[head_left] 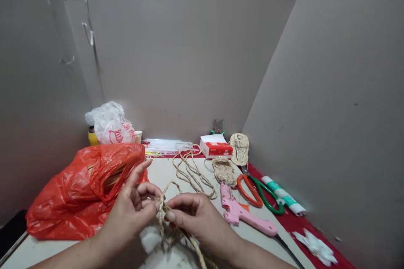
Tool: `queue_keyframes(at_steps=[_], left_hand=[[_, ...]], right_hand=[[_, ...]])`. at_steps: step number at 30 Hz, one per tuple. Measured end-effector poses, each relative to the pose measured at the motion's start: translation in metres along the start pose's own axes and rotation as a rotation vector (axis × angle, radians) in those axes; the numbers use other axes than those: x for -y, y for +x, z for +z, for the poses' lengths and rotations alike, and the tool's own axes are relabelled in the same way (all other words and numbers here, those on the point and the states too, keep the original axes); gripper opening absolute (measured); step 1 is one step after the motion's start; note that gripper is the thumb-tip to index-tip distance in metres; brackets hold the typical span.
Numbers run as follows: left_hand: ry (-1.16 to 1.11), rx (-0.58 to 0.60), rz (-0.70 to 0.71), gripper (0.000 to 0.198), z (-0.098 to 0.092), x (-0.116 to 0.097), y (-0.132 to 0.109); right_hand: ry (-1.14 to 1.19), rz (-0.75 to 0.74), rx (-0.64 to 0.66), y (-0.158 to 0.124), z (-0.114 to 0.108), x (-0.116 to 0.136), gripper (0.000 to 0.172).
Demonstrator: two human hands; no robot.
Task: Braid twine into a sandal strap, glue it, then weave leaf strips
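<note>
Both hands meet over the front of the table, working on a braided straw cord [162, 218]. My left hand [139, 206] pinches the cord between thumb and bent fingers, with one finger stretched upward. Close beside it, my right hand [195, 216] grips the cord between thumb and forefinger. Loose strands hang below the fingers, and part of the cord is hidden behind my right hand. A long loop of the same cord [192, 174] lies on the table beyond my hands.
A red plastic bag [75, 193] of straw stands left. On the right lie a pink glue gun [243, 215], orange-and-green scissors [265, 193], woven straw pieces [224, 172], a red tissue box [217, 149] and a rolled green-white packet [284, 195]. Clear sticks [167, 146] lie at the back. Grey partitions surround the table.
</note>
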State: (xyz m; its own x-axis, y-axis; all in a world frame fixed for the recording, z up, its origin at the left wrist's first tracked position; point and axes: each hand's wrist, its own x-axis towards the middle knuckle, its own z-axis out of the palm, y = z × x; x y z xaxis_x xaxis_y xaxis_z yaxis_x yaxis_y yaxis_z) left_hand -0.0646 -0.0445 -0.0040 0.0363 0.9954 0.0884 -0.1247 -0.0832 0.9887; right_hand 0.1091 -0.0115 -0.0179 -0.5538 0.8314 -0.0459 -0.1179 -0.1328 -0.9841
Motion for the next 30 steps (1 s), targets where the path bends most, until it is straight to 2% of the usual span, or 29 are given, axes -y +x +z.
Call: queue_keyframes(at_steps=[3, 7, 10, 13, 19, 21, 22, 26, 27, 30], left_hand=[[0.001, 0.033, 0.044, 0.085, 0.004, 0.000, 0.001], [-0.087, 0.080, 0.058, 0.094, 0.010, 0.002, 0.003], [-0.113, 0.088, 0.077, 0.094, 0.011, 0.005, 0.004], [-0.083, 0.091, 0.101, 0.089, 0.012, 0.010, 0.004], [-0.060, 0.088, 0.092, 0.092, 0.010, 0.010, 0.008], [-0.040, 0.047, 0.089, 0.090, 0.007, 0.004, 0.012], [-0.019, 0.014, 0.090, 0.083, 0.005, 0.001, 0.015], [0.077, -0.142, 0.109, 0.026, -0.007, -0.012, 0.033], [0.087, -0.182, 0.126, 0.021, -0.011, -0.014, 0.039], [0.119, -0.301, 0.196, 0.023, -0.024, -0.013, 0.057]], right_hand=[[-0.028, -0.086, -0.046, -0.003, -0.002, 0.002, 0.028], [-0.285, -0.327, -0.112, -0.006, -0.005, 0.004, 0.007], [-0.458, -0.508, -0.150, -0.008, -0.009, 0.003, 0.009], [-0.557, -0.587, -0.143, -0.008, -0.011, 0.003, 0.011], [-0.630, -0.559, -0.131, -0.006, -0.012, 0.001, 0.012], [-0.648, -0.506, -0.139, -0.004, -0.015, -0.002, 0.014], [-0.669, -0.439, -0.148, -0.004, -0.019, -0.003, 0.015], [-0.869, -0.058, -0.120, 0.001, -0.052, 0.003, 0.015], [-0.947, -0.032, -0.130, 0.003, -0.063, 0.010, 0.019], [-1.249, -0.042, -0.289, 0.005, -0.094, 0.041, 0.021]])
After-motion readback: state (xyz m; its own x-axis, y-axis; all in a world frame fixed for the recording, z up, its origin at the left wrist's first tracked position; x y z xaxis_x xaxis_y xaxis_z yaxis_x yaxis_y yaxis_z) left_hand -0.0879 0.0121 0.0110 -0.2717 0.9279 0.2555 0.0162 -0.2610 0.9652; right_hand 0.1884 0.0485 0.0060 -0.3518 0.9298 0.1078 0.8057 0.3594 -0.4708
